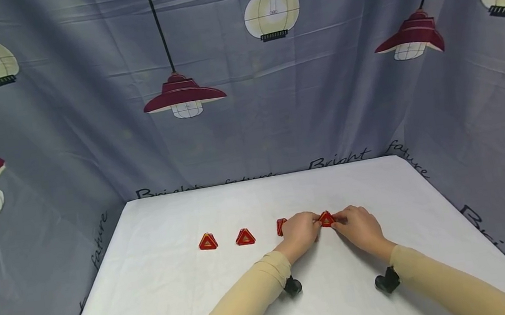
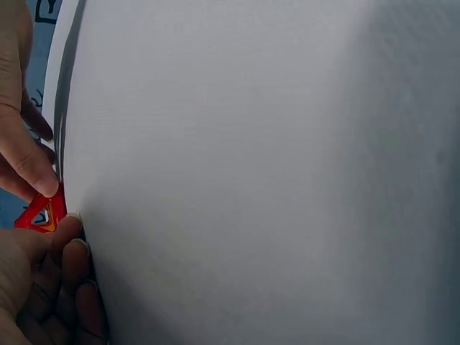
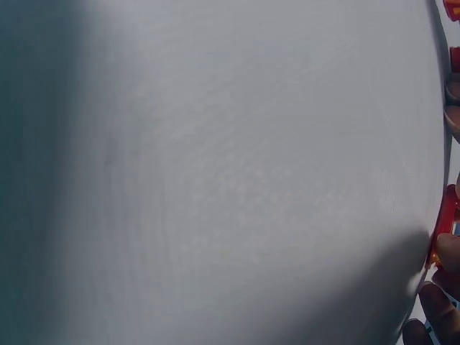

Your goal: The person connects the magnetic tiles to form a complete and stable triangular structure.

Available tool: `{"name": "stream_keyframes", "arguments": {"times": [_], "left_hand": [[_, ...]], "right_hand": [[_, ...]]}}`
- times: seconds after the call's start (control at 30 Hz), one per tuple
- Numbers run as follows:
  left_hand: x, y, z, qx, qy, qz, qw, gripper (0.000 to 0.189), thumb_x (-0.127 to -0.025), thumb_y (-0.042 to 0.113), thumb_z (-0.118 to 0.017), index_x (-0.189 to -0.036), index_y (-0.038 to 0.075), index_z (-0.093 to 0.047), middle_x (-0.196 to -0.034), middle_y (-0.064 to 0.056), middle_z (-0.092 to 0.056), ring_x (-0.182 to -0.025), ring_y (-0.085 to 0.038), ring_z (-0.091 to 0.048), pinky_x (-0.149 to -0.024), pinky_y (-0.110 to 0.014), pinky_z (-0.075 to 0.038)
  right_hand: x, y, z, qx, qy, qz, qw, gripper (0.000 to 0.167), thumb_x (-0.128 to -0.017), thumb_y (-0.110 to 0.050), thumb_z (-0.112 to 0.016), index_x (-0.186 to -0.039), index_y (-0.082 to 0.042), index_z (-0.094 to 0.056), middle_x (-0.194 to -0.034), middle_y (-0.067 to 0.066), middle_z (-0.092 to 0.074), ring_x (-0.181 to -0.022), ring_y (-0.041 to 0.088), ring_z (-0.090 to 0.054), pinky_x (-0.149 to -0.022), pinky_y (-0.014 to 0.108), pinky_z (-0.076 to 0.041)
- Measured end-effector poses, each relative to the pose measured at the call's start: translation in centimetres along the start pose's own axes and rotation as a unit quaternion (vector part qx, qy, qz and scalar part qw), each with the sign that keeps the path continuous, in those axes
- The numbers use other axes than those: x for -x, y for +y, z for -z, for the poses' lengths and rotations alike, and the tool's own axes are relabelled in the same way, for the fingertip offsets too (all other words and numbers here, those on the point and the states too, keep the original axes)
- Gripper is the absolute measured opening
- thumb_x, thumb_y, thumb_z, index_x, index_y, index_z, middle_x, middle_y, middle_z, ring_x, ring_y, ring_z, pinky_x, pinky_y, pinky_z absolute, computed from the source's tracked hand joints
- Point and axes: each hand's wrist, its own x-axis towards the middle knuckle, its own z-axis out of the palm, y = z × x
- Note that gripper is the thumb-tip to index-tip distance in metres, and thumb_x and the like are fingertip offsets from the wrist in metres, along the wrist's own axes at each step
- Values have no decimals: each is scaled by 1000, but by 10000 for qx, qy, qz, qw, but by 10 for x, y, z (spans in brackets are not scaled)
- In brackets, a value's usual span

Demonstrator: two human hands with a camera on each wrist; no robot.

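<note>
Both hands meet at one red triangular piece (image 1: pixel 326 219) with a yellowish inner triangle, right of the table's middle. My left hand (image 1: pixel 298 232) pinches its left side, while my right hand (image 1: pixel 360 228) holds its right side between thumb and fingers. At the left edge of the left wrist view, fingertips touch the same red piece (image 2: pixel 59 204) from two sides. The right wrist view catches only part of this piece (image 3: pixel 445 224) and some fingertips at its right border. Just left of the left hand lies another red piece (image 1: pixel 281 226), partly covered by that hand.
Two more red triangular pieces, one at far left (image 1: pixel 207 241) and one nearer the middle (image 1: pixel 245 236), stand in the same row on the white table (image 1: pixel 165 296). A grey curtain (image 1: pixel 240 138) printed with lamps surrounds the table at the back and sides.
</note>
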Motion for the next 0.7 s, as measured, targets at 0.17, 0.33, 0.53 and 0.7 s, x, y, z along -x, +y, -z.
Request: {"name": "stream_keyframes", "arguments": {"times": [0.17, 0.33, 0.53, 0.7], "left_hand": [[1, 0, 2, -47, -123, 23, 9999, 27, -100, 26, -65, -125, 24, -76, -59, 16, -58, -76, -4, -58, -61, -22, -44], [8, -1, 7, -87, -230, -81, 9997, 39, -99, 26, -65, -137, 19, -67, -79, 13, -69, -85, -4, -62, -64, -22, -48], [27, -15, 28, 233, -3, -539, 9983, 37, -101, 33, -63, -137, 23, -68, -90, 15, -71, -74, 2, -59, -56, -22, -45], [49, -38, 61, 708, 200, -910, 9931, 36, -102, 33, -62, -136, 23, -68, -83, 19, -67, -64, 2, -52, -52, -21, -41]], "right_hand": [[-3, 0, 0, -20, -25, 16, 10000, 29, -88, -21, -80, -111, -3, -79, -103, 13, -72, -95, 34, -63, -79, 52, -51], [-4, 2, 2, -127, -178, -17, 9998, 33, -90, -22, -78, -116, -2, -76, -105, 12, -72, -97, 32, -62, -82, 52, -51], [2, 7, 9, -332, -340, -104, 9988, 35, -93, -21, -75, -122, -2, -73, -110, 14, -71, -103, 34, -64, -89, 55, -51], [12, 16, 18, -393, -249, -103, 9989, 33, -95, -18, -72, -124, -2, -72, -115, 16, -70, -106, 36, -63, -91, 57, -51]]}}
